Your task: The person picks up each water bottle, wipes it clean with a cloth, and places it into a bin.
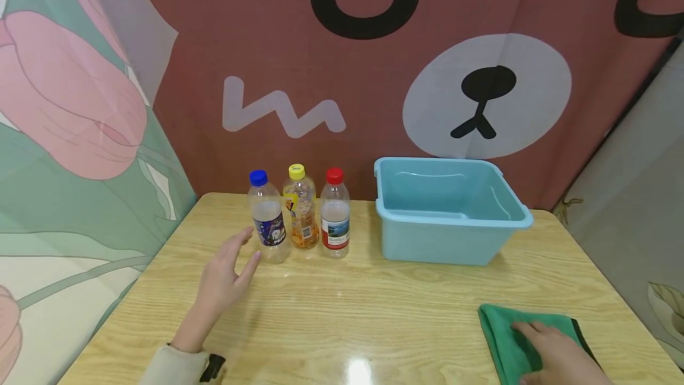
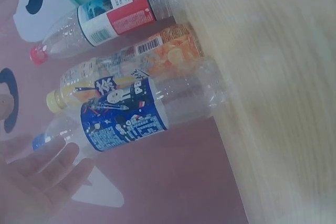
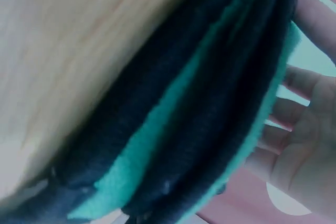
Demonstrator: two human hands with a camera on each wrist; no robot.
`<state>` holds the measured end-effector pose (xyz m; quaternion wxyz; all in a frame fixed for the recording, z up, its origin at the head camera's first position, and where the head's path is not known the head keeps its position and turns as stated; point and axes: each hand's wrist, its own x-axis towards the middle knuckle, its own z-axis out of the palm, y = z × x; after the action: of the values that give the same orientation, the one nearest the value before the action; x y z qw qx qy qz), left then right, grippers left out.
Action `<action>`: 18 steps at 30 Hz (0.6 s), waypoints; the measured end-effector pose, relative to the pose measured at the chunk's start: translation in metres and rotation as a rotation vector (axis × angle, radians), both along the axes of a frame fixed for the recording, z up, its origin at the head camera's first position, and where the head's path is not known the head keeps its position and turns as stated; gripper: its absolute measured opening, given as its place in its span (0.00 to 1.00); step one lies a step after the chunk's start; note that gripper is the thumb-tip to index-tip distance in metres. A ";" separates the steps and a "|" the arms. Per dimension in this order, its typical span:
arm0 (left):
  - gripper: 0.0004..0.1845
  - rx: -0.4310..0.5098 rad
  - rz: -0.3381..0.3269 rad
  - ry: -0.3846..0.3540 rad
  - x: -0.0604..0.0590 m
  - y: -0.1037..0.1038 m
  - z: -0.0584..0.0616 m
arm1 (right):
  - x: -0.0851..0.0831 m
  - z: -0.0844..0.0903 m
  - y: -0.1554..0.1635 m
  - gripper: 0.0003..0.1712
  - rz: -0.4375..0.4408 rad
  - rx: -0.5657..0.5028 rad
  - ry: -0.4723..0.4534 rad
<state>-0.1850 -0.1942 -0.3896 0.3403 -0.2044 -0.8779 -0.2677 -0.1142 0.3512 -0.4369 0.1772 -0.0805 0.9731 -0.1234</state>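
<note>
Three clear plastic bottles stand upright side by side. The blue-capped bottle [image 1: 269, 227] has a dark blue label, the yellow-capped bottle [image 1: 304, 218] carries orange print, and the red-capped bottle [image 1: 335, 227] has a red and white label. Just left of the blue-capped bottle is my left hand [image 1: 227, 275], fingers and thumb spread with nothing between them. In the left wrist view its fingertips [image 2: 55, 161] are close to that bottle; contact is unclear. At the front right, my right hand [image 1: 561, 355] rests on a folded green cloth [image 1: 504, 334], whose dark-edged layers show in the right wrist view.
A light blue plastic tub [image 1: 435, 242] stands at the back right, its inside visible from above. The wooden table [image 1: 342, 314] runs back to a hanging curtain [image 1: 278, 58] printed with a bear's face. A flowered curtain [image 1: 85, 153] borders the left side.
</note>
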 end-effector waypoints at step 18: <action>0.27 0.129 0.037 0.002 -0.018 -0.008 0.008 | 0.006 0.008 -0.005 0.38 -0.025 -0.147 0.023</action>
<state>-0.2027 -0.2025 -0.3816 0.3588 -0.1658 -0.8621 -0.3172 -0.1085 0.3465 -0.4290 0.1582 -0.0825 0.9642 -0.1960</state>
